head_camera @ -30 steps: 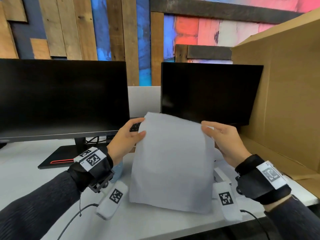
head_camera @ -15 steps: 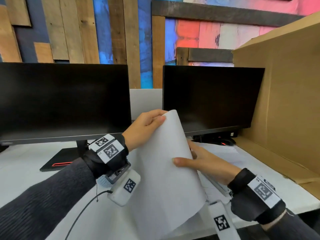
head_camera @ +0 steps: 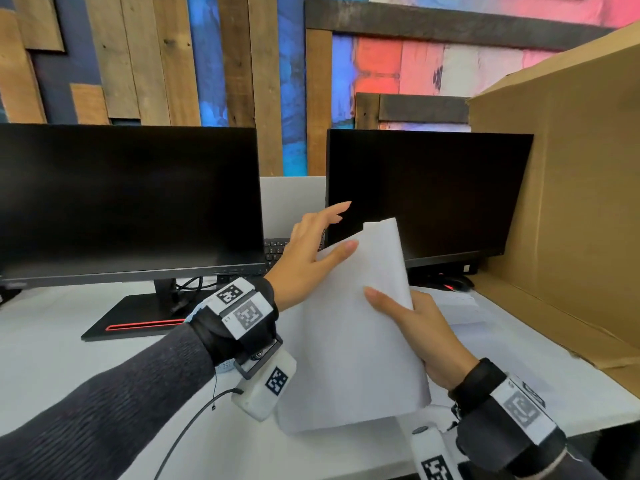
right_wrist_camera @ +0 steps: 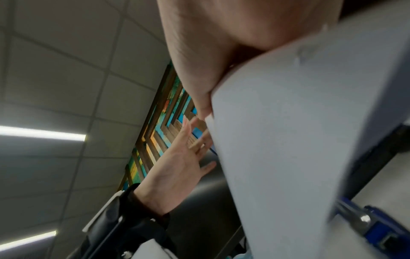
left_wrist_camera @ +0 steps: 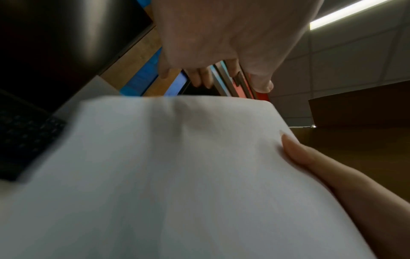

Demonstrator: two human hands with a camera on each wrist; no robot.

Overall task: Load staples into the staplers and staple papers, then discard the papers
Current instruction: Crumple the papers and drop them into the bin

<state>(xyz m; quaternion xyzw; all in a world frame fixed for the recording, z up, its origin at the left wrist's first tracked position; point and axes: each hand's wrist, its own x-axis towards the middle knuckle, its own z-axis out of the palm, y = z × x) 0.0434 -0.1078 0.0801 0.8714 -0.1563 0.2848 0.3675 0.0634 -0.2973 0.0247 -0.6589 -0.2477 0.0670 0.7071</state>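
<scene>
A white paper sheaf (head_camera: pixel 346 348) stands upright above the desk, bowed into a curve. My right hand (head_camera: pixel 391 306) grips its right edge, with the thumb on the front and the fingers hidden behind. My left hand (head_camera: pixel 322 237) is at the sheaf's upper left with its fingers straight and spread, and only the thumb lies against the paper. The left wrist view has the paper (left_wrist_camera: pixel 177 175) below the left hand (left_wrist_camera: pixel 210 73), with the right thumb pressed on it. In the right wrist view a blue stapler (right_wrist_camera: pixel 377 233) lies on the desk below the paper (right_wrist_camera: pixel 288 140).
Two dark monitors (head_camera: pixel 128 199) (head_camera: pixel 429 192) stand at the back with a black keyboard (head_camera: pixel 277 249) between them. A large open cardboard box (head_camera: pixel 571 202) fills the right side. More white sheets (head_camera: pixel 457 306) and a mouse (head_camera: pixel 457 284) lie near it on the white desk (head_camera: pixel 52 348).
Both hands held the sheaf flat by its top corners. The right hand shifted to the sheaf's right edge and bent it into a curve, and the left hand has released its grip and opened.
</scene>
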